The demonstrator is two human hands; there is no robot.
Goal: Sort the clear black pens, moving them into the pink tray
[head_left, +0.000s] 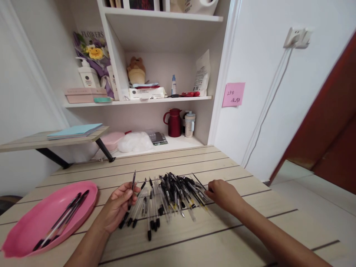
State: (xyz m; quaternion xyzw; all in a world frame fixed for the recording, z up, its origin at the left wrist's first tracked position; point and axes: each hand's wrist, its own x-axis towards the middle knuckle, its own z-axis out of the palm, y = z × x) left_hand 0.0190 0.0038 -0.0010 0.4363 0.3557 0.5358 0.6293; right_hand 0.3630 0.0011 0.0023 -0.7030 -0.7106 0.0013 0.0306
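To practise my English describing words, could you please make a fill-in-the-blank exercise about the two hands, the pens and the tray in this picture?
1. The left hand holds exactly ____ pen between its fingers.
2. The right hand touches the pile of pens at its ____ edge.
3. The tray, which lies to the left of the pile and has a few pens in it, is ____ in colour.

Missing words: one; right; pink.
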